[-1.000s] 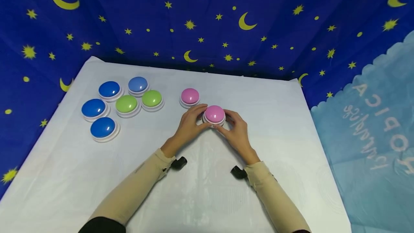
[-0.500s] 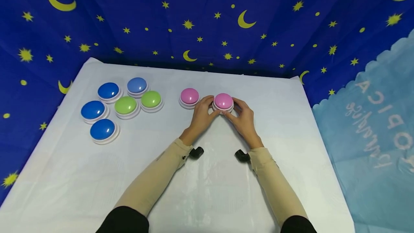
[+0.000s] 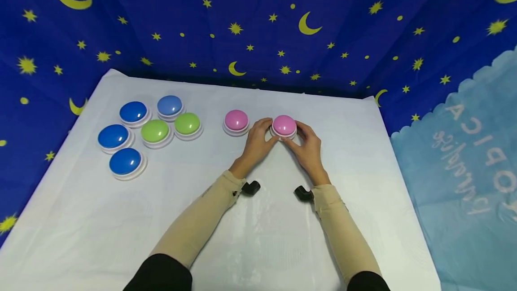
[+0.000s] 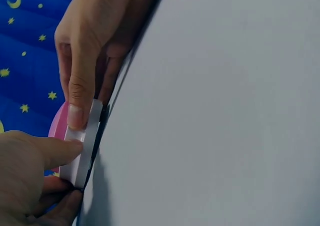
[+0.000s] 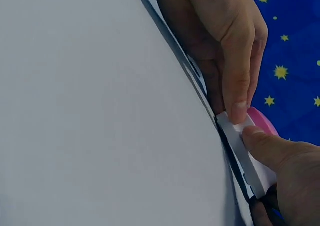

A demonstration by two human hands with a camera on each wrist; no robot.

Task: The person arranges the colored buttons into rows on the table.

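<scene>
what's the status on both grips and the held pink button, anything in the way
Left grip and right grip: both pinching the held pink button. Dome up. Second pink button close by left grip's outer side, not between the grips.

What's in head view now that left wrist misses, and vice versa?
Only head: three dark blue buttons, a lighter blue one, two green buttons, a second pink button, the tan sleeves and the lettered light-blue cloth.

Only left wrist: a close, edge-on look at the held button's white base, with the right thumbnail clearly visible.

Both: the held pink button, the left hand and right hand gripping it, the white table surface and the starry blue backdrop.
</scene>
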